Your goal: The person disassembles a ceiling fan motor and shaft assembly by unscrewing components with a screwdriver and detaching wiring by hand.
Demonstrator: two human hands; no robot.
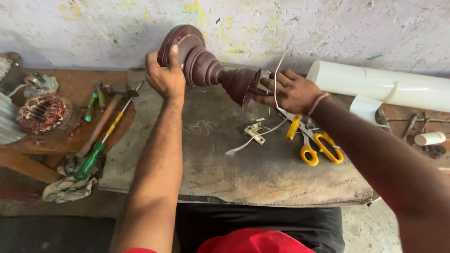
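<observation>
I hold a dark brown, cone-shaped fan canopy and stem assembly (206, 68) up sideways above a grey board (234, 159). My left hand (164, 77) grips its wide round end. My right hand (288, 91) grips the flared narrow end, with a white wire (277, 70) running up across the fingers. Under the right hand lie yellow-handled scissors (321, 147), a yellow-handled tool (293, 127) and a small metal bracket (255, 131) with a white wire trailing from it.
To the left, a wooden bench (61, 140) carries a copper-wound motor stator (42, 112), a wooden-handled hammer (101, 124), green-handled screwdrivers (91, 157) and a rag (68, 187). A white pipe (384, 84) and a roll of white tape (429, 138) sit at right. A stained wall stands behind.
</observation>
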